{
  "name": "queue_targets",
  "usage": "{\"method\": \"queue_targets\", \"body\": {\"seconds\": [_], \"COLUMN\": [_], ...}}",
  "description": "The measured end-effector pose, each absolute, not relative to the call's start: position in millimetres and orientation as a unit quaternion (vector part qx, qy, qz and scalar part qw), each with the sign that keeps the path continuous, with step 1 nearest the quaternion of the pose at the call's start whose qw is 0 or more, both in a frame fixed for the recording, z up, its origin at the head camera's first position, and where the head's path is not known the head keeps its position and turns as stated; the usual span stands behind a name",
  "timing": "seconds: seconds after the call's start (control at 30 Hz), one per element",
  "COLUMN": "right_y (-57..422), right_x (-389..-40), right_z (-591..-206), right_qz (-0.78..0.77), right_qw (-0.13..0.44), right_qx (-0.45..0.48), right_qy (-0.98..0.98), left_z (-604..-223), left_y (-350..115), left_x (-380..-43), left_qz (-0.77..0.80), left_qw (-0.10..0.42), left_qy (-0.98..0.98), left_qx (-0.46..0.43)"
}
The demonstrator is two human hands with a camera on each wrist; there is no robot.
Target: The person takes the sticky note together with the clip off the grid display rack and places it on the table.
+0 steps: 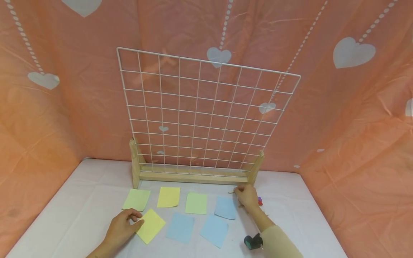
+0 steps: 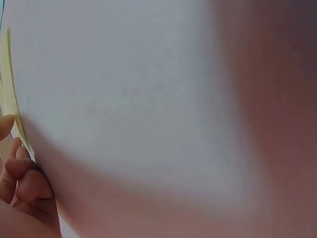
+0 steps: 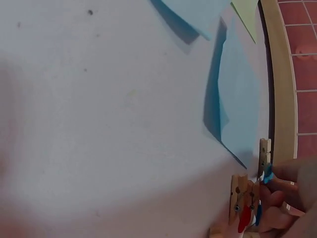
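My left hand (image 1: 120, 227) is at the left corner of a yellow sticky note (image 1: 151, 226), pinching it between thumb and fingers. In the left wrist view that note (image 2: 9, 84) shows edge-on beside the thumb. My right hand (image 1: 247, 197) pinches a small wooden clothespin (image 3: 265, 151) with a blue decoration, near the right foot of the rack. Close by that hand are more clothespins, one with a red decoration (image 3: 244, 219). A blue note (image 1: 225, 208) with a curled edge lies to the left of the right hand.
A white wire grid (image 1: 206, 114) stands in a wooden base (image 1: 193, 177) at the back. Several green, yellow and blue notes lie in two rows on the white tablecloth (image 1: 93, 193). A black object (image 1: 253, 242) is by the right sleeve. Orange curtain (image 1: 96, 107) encloses the table.
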State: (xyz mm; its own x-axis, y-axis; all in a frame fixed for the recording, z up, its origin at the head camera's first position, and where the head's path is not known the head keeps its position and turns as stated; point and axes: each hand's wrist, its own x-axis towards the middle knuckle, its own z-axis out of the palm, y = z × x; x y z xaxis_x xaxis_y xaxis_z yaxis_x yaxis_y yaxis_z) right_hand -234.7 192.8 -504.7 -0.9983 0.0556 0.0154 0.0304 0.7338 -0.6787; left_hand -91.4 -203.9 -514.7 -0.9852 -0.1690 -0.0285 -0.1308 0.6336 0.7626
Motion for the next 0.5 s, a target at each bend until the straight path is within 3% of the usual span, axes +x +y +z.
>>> {"method": "queue_targets", "body": {"seconds": [0.33, 0.5], "right_y": [193.5, 191.7], "right_x": [-231.0, -226.9], "right_z": [-512.5, -513.4], "right_qz": [0.412, 0.432], "right_qw": [0.023, 0.043], "right_qx": [-0.032, -0.032], "right_qy": [-0.91, -0.9], "left_z": [-516.3, -516.1], "left_y": [-202.7, -201.6], "left_x": [-89.9, -90.0], "left_qz": [-0.43, -0.437], "left_qw": [0.038, 0.071], "left_qy": [-0.898, -0.892], "left_qx": [0.091, 0.089]}}
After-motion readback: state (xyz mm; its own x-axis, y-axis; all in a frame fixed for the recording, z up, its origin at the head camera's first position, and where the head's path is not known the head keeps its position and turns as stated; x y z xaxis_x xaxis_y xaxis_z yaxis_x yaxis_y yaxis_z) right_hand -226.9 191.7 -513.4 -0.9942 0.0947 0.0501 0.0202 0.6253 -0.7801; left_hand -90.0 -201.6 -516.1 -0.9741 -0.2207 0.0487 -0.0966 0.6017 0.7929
